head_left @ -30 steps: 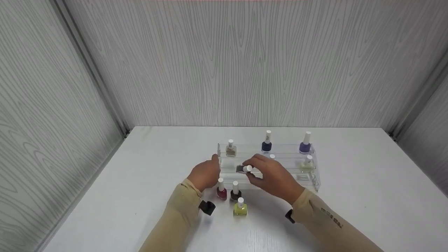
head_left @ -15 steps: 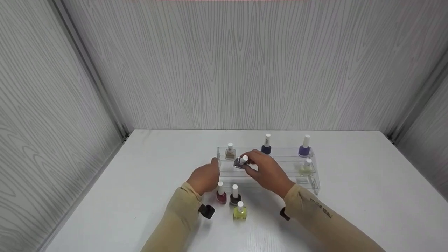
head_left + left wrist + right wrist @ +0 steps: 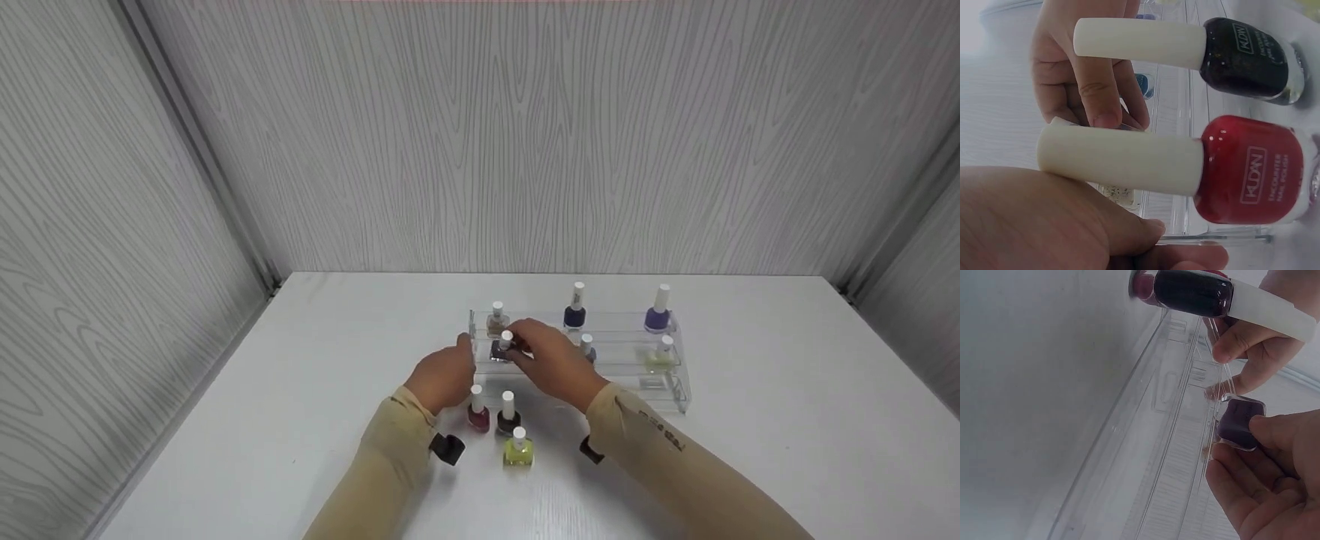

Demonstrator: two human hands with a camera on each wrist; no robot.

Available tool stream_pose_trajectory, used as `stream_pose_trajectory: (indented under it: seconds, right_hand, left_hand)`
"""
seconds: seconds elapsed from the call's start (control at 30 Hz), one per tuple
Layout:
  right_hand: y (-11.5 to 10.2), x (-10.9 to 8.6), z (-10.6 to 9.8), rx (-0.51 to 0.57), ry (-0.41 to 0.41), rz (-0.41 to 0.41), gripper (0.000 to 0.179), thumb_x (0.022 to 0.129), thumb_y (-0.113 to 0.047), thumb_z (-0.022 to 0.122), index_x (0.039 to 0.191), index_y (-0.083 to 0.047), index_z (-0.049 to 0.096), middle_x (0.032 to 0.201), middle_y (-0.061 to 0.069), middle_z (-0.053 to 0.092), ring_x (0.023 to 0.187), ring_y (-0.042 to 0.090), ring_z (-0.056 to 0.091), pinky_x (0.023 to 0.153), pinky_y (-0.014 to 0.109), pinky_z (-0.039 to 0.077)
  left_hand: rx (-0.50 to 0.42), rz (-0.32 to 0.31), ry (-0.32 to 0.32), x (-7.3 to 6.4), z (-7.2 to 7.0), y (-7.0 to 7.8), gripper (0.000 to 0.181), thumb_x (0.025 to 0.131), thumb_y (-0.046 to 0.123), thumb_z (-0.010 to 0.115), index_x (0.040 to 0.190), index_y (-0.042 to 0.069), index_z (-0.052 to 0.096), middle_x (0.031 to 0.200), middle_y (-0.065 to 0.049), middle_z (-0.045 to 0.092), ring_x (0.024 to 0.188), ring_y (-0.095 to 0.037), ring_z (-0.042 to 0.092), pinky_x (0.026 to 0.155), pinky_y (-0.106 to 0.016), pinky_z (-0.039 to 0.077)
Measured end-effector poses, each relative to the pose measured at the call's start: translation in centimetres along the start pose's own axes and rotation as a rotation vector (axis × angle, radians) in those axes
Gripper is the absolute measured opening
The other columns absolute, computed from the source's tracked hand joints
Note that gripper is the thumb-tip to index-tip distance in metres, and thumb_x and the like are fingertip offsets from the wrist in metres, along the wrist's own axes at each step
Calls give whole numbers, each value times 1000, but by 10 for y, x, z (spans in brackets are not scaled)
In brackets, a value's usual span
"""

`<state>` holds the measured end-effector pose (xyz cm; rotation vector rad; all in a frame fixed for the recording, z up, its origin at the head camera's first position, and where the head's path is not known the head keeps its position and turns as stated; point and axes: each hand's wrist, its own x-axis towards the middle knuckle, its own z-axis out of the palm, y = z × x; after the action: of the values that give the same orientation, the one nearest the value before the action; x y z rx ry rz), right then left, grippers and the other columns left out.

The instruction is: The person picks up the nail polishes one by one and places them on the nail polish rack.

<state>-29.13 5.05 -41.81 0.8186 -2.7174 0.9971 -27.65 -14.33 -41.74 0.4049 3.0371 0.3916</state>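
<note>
A clear stepped display rack (image 3: 679,391) stands on the white table. At its left end my left hand (image 3: 442,375) grips the side panel between thumb and fingers, as the left wrist view also shows. My right hand (image 3: 556,361) pinches a dark purple-grey nail polish bottle (image 3: 1240,423) with a white cap, upright at the left end of the middle tier. In front of the rack stand a red nail polish (image 3: 1252,174), a black nail polish (image 3: 1247,62) and a yellow nail polish (image 3: 518,453).
The back tier carries a beige nail polish (image 3: 497,324), a navy one (image 3: 575,317) and a purple one (image 3: 658,320). On the middle tier are a blue-grey bottle (image 3: 589,352), partly behind my right hand, and a pale yellow bottle (image 3: 661,360). Wood-grain panels (image 3: 480,150) enclose the table.
My right hand has moved left with the purple-grey nail polish, turning it from tilted to upright at the middle tier's left end. My left hand keeps its grip on the rack.
</note>
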Motion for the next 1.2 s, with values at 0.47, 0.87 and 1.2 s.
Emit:
stream_pose_trajectory:
  seconds: [0.47, 0.87, 1.2]
  right_hand:
    - [-2, 15, 6, -44, -29, -13, 18, 98, -10, 71, 117, -10, 71, 107, 5, 73, 99, 21, 69, 90, 41, 55]
    - [4, 18, 12, -20, -64, 24, 15, 98, -10, 72, 113, -12, 71, 107, 4, 74, 101, 20, 70, 89, 38, 56]
    - [1, 6, 4, 12, -103, 53, 32, 98, -11, 71, 128, -5, 65, 115, 9, 71, 106, 23, 68, 94, 41, 55]
  left_hand:
    - [-11, 8, -2, 3, -3, 1, 52, 106, 10, 53, 149, -14, 35, 109, -26, 71, 97, -35, 72, 86, -49, 56]
    - [-11, -1, -15, 2, -2, 2, 54, 105, 7, 53, 150, -14, 34, 116, -27, 70, 106, -37, 70, 92, -49, 54]
    - [-32, -1, -24, -1, -1, -1, 53, 105, 9, 55, 149, -14, 34, 105, -26, 71, 92, -33, 71, 83, -48, 56]
